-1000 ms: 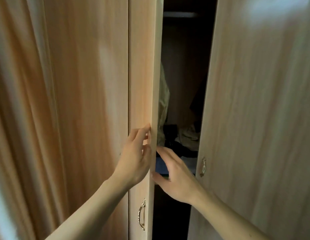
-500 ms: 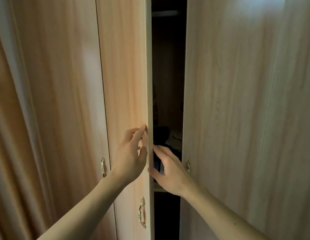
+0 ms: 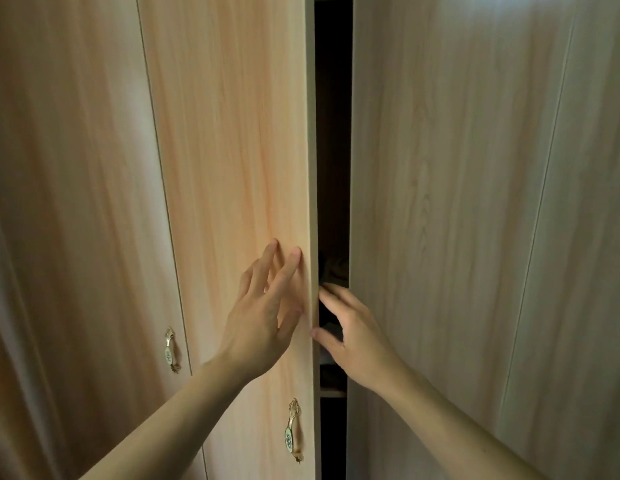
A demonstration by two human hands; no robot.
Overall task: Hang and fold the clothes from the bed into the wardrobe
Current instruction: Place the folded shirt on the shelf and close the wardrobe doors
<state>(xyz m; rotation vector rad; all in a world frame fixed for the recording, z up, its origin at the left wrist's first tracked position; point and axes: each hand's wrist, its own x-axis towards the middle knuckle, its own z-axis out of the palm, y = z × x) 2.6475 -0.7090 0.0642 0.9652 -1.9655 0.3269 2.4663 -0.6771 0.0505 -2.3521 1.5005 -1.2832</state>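
The left hand [image 3: 263,323] lies flat against the face of the left wardrobe door [image 3: 232,168], fingers straight and spread, pressing near the door's free edge and holding nothing. The right hand [image 3: 353,337] sits in the narrow dark gap [image 3: 332,168] between that door and the right wardrobe door [image 3: 457,202]; its fingers are loosely extended, thumb near the left door's edge, and it appears to grip nothing, though the fingertips are partly lost in shadow.

The clothes are barely visible: only a dim shape of fabric [image 3: 336,268] shows inside the wardrobe just above the right hand, with a shelf edge [image 3: 332,393] lower down. No bed is in view.

The chief risk is a pinch. With the gap this slim and the right hand inside it, any push from the left palm could trap those fingers between the two door edges. A second risk is fabric catching in the closing gap, leaving the door ajar. The ornate handle [image 3: 293,431] near the door's lower edge goes unused, so control rests on palm friction alone, which may slip.
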